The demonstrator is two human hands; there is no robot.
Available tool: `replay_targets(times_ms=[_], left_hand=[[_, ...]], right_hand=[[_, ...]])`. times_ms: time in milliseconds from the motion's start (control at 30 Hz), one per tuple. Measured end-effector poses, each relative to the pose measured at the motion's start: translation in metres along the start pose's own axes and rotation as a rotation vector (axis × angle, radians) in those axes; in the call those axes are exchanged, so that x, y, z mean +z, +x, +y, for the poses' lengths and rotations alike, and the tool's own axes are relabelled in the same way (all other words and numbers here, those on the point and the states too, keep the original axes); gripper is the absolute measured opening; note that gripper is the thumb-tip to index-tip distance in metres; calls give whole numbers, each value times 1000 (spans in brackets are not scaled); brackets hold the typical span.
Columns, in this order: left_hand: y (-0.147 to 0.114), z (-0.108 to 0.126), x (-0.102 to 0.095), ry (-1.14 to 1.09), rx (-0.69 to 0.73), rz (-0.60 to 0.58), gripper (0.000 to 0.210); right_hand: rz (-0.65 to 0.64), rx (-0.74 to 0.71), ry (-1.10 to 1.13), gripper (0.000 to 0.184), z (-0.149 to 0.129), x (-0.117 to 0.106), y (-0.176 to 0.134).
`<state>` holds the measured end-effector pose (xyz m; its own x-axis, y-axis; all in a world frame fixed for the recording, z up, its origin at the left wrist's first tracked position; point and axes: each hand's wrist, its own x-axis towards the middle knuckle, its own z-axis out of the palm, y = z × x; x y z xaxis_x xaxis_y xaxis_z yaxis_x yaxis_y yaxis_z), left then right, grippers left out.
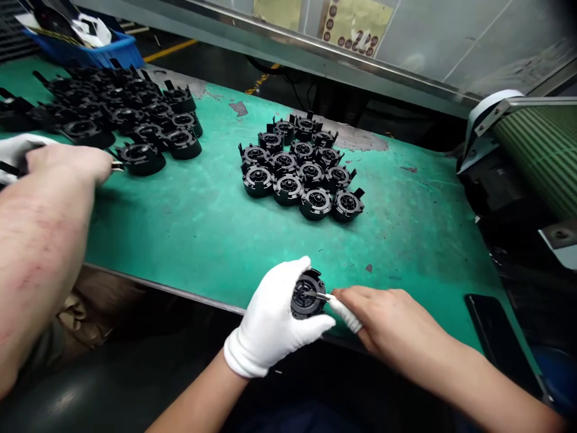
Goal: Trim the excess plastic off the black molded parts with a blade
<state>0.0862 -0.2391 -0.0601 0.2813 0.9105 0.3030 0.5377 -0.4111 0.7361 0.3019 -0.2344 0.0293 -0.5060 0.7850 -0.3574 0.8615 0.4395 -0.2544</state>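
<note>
Two hands at work at the near edge of a green bench [202, 222], seen from above. The left hand [274, 319], in a white glove, is closed around a round black part [303, 308], its fingers curving along the upper left side and its thumb extending below. The part lies within this grip at the bench's near edge, its ribbed circular face turned up toward the viewer. The right hand [387, 310], bare except for a white wrapping [346, 315] on one finger, is closed on a slim metal tool [321, 296], whose tip reaches the middle of the part's face. The two hands stand close together, on opposite sides of the part.

Beyond them, a compact group of similar black parts [288, 187] stands on the bench, many with upright tabs. A larger cluster [180, 141] occupies the far left, before a blue bin [101, 57] with mixed contents. At the left edge, a co-worker's bare hand [76, 162] holds a slender tool [118, 166] beside the nearest part of that cluster. A dark, flat, phone-like object [500, 334] lies at the right end, below a green ribbed belt [541, 144].
</note>
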Motion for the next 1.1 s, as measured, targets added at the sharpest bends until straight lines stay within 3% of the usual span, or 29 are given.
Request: replay_targets(times_ms=[233,400,500,667,767,967,1100], left_hand=[[0,1,0,2,38,55,85],[-2,4,-2,21,27,79,88],[-3,5,-4,34,2,56,82],[-4,5,-3,-30,64,73,60],[-6,6,-1,-83,114,78,28],[-5,10,2,-72,8,102,39],[-3,9,3,-47,50,78,53]], right_hand=[[-99,-33,-109,45,0,-6,-4],[192,-29,184,33,22,4,-11],[271,14,309,28,28,18,-15],[348,46,449,25,26,41,-22],[393,47,499,26,27,47,-28],[318,77,509,34,39,49,-30],[302,27,436,39,43,44,-23]])
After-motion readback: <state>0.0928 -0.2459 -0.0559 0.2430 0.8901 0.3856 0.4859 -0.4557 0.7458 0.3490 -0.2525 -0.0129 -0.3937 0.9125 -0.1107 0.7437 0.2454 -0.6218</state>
